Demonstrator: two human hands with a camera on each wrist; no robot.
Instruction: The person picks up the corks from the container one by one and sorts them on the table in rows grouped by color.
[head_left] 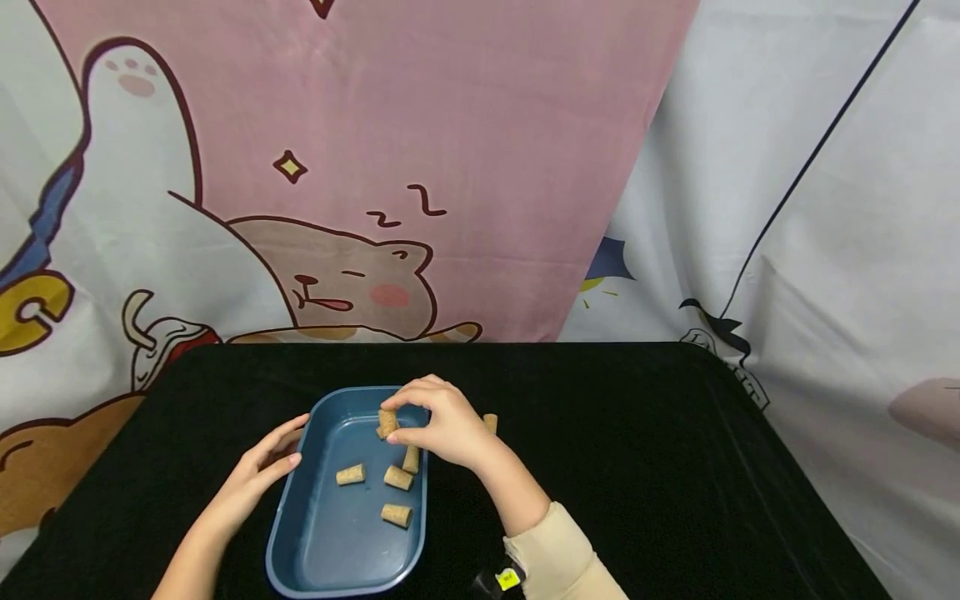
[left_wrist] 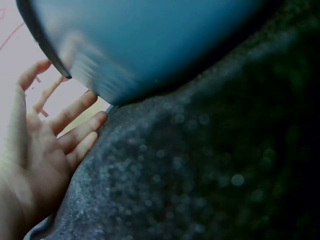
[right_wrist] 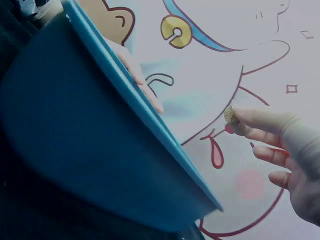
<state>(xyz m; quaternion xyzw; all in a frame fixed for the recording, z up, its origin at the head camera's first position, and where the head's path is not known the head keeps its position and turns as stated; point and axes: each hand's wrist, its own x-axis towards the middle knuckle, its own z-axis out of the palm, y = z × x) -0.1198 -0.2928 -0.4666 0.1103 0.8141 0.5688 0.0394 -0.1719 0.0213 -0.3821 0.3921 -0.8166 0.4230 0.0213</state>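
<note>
backdrop [head_left: 487,125]: printed cloth, pink and white with cartoon animals, hung at the far side. table [head_left: 645,483]: black covering, located in front of the backdrop. tray [head_left: 330,537]: blue, rectangular with rounded corners, positioned on the left half of the table, long sides running near to far. left hand [head_left: 258,467]: located at the tray's left side, fingers extended and apart, fingertips at the rim; firmness of contact cannot be told. right hand [head_left: 446,421]: located over the tray's far right part, thumb and fingertips clamped on one cork; the remaining fingers are loosely bent. sleeve [head_left: 558,554]: cream, covering the right forearm. black item [head_left: 487,585]: beside the sleeve at the near edge of view, fitted with a yellow label [head_left: 507,578]. held cork [head_left: 388,419]: pinched above the tray floor. loose corks [head_left: 397,477]: lying inside the tray, one left of centre, others toward the right wall. outer cork [head_left: 491,422]: on the table, right of the tray, partly hidden behind the right hand.
</note>
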